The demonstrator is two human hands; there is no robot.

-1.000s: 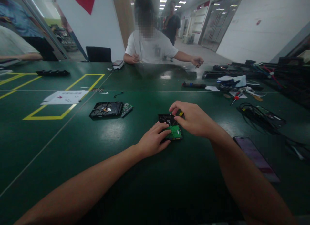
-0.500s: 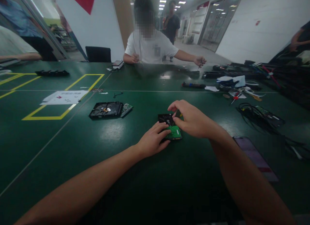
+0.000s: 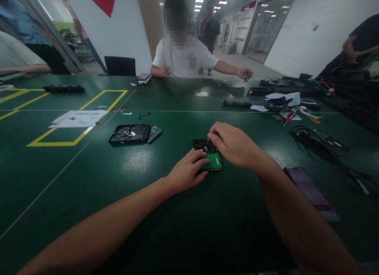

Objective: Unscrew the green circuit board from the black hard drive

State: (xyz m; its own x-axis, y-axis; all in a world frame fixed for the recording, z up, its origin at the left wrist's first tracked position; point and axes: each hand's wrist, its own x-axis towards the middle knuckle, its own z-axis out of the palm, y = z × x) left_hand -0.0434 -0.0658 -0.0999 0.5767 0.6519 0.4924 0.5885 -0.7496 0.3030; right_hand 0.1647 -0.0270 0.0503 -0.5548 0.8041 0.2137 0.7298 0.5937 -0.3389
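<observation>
A hard drive (image 3: 215, 162) lies on the green table, its green circuit board facing up and its black casing at the far end. My left hand (image 3: 188, 170) rests over the drive's left side, its fingers gripping and steadying it. Just above the drive's far right corner, my right hand (image 3: 232, 144) is closed, thumb against curled fingers. What it holds, if anything, is hidden behind the fingers.
An opened black hard drive (image 3: 130, 134) and a loose circuit board (image 3: 154, 134) lie left. A phone (image 3: 310, 192), black cables (image 3: 304, 138) and a red screwdriver (image 3: 288, 119) are right. Across the table sits a person (image 3: 186, 55) in a white shirt.
My right hand's thumb and fingers have closed together; the dark and yellow thing that showed between them is out of sight. My left hand and the drive stay put.
</observation>
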